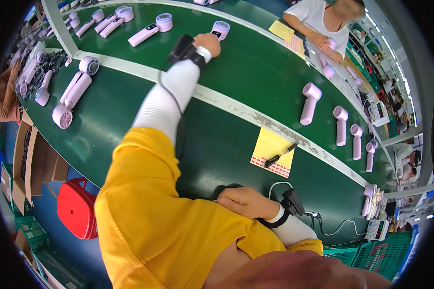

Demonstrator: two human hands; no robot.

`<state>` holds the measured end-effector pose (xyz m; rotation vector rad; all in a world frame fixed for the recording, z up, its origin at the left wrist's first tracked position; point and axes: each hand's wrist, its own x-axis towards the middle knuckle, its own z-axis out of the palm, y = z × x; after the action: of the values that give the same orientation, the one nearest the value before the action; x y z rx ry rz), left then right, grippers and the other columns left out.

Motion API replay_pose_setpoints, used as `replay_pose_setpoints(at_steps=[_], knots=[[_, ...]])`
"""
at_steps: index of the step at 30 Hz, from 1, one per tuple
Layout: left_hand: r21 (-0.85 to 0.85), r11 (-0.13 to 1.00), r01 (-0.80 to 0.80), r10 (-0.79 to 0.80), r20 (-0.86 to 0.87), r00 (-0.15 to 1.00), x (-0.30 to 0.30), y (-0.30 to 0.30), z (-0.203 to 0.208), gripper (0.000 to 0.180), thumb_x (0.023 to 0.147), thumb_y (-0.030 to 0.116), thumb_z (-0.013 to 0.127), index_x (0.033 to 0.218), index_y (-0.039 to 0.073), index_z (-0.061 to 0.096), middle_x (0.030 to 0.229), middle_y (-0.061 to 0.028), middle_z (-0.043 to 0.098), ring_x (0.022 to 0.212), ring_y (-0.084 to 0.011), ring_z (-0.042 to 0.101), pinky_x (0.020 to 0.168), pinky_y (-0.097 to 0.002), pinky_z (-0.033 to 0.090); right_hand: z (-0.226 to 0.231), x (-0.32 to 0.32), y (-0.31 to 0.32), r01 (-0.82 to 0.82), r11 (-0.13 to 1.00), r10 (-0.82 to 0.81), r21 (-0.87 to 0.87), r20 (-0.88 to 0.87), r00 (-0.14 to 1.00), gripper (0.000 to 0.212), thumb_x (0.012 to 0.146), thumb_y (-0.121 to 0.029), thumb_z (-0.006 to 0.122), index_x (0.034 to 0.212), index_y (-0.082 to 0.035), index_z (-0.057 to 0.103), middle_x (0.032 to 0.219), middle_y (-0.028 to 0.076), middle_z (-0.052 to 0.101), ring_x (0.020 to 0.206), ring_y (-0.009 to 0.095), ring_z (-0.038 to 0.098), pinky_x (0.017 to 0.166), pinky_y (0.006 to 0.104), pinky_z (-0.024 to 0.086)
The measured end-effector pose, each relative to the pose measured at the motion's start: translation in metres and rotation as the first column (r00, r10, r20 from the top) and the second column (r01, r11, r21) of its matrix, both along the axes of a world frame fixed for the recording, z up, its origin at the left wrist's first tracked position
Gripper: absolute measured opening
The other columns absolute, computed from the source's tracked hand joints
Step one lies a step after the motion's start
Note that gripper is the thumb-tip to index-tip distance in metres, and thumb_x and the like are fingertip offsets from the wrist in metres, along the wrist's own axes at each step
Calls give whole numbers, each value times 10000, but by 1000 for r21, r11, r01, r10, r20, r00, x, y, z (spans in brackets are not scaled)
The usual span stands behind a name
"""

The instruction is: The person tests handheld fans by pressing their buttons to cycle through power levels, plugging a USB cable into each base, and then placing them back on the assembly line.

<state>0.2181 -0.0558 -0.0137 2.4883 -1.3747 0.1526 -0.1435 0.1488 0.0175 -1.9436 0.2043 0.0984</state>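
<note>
My left hand reaches far across to the green conveyor belt. Its fingers are closed round the handle of a pale pink handheld fan, whose round head points away from me. Most of that handle is hidden by the hand. Close to my body, at the near edge of the green table, rests my right hand, fingers together and curled. A small light tip shows by its fingers; what it belongs to is hidden. More fans lie on the belt left of my left hand, the nearest being a pink fan.
A yellow pad with a black pen lies right of centre. Two fans lie at left. A metal rail divides table and belt. A red stool stands lower left. Across the belt a person holds a fan.
</note>
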Motion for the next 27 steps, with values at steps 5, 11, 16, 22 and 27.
replay_pose_setpoints(at_steps=[5, 11, 16, 22, 27], knots=[[243, 917, 315, -318, -28, 948, 64, 84, 23, 285, 756, 252, 517, 876, 25, 640, 962, -175, 591, 788, -365, 606, 703, -427, 469, 0, 2, -1, 25, 1000, -24, 17, -32, 999, 193, 889, -208, 482, 868, -30, 555, 735, 122, 563, 659, 277, 553, 591, 321, 436], [-3, 1000, -30, 30, 276, 961, 93, 136, 20, 421, 769, 368, 483, 957, 20, 627, 1055, -201, 557, 983, -348, 536, 842, -401, 424, 6, 8, -3, 39, 999, -36, 20, -120, 992, 188, 882, -206, 506, 864, -28, 561, 717, 105, 569, 630, 231, 557, 564, 294, 430], [-403, 898, 173, 81, 540, 838, 148, 116, -14, 393, 745, 406, 536, 944, 85, 642, 991, -226, 555, 926, -344, 547, 825, -393, 435, 13, 8, 3, 147, 986, -131, 75, -181, 975, 158, 854, -186, 552, 822, -32, 548, 695, 86, 554, 597, 193, 538, 534, 267, 408], [-133, 990, -40, 41, 0, 999, 97, 119, 13, 416, 727, 441, 531, 1030, 178, 638, 984, -241, 542, 940, -361, 526, 832, -414, 422, 1, -1, 5, 153, 988, -153, -2, -64, 986, 218, 811, -197, 614, 692, -36, 529, 619, 68, 513, 543, 183, 493, 488, 276, 377], [-395, 864, 311, -254, 192, 948, -5, 161, 10, 347, 685, 340, 607, 928, 96, 650, 875, -236, 517, 801, -356, 528, 676, -429, 437, 12, 2, 12, 415, 906, -403, 84, -127, 906, 274, 850, -171, 558, 625, -14, 555, 574, 63, 531, 526, 129, 487, 507, 238, 375]])
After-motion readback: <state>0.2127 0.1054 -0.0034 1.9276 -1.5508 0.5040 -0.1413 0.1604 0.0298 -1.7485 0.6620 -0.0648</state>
